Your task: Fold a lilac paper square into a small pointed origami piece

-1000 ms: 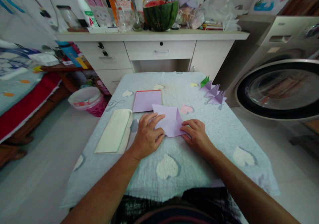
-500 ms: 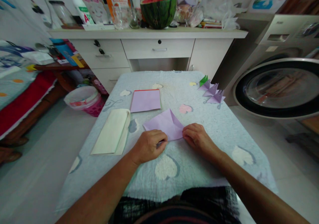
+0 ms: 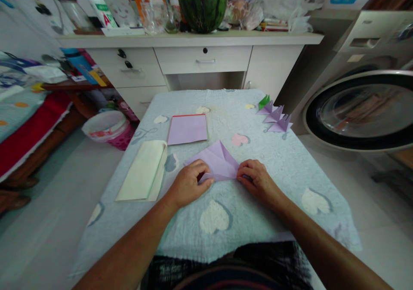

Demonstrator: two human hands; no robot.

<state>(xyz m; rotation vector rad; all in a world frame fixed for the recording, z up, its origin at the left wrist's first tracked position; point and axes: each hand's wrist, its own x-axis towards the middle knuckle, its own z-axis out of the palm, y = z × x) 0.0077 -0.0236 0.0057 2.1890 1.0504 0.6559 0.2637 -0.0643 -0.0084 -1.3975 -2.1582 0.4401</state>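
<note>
A partly folded sheet of purple origami paper [image 3: 221,163] lies on the cloth-covered table, with a raised triangular flap at its top. My left hand [image 3: 192,180] is on its left lower edge, thumb below and fingers curled over the paper. At the lower right corner, my right hand [image 3: 253,176] pinches the paper between thumb and fingers. Behind lies a square stack of purple paper [image 3: 187,129] with a red edge. To the left rests a folded pale green paper [image 3: 142,171].
Folded purple paper pieces [image 3: 274,115] and a green one [image 3: 263,102] stand in a row at the table's far right. A white cabinet [image 3: 206,60] with a cut watermelon [image 3: 203,12] is behind. A washing machine [image 3: 361,109] stands right, a pink bin [image 3: 109,126] left.
My left hand has shifted slightly left and up along the paper's edge, its thumb and fingers now further apart. My right hand stays at the right corner. The view has tilted slightly.
</note>
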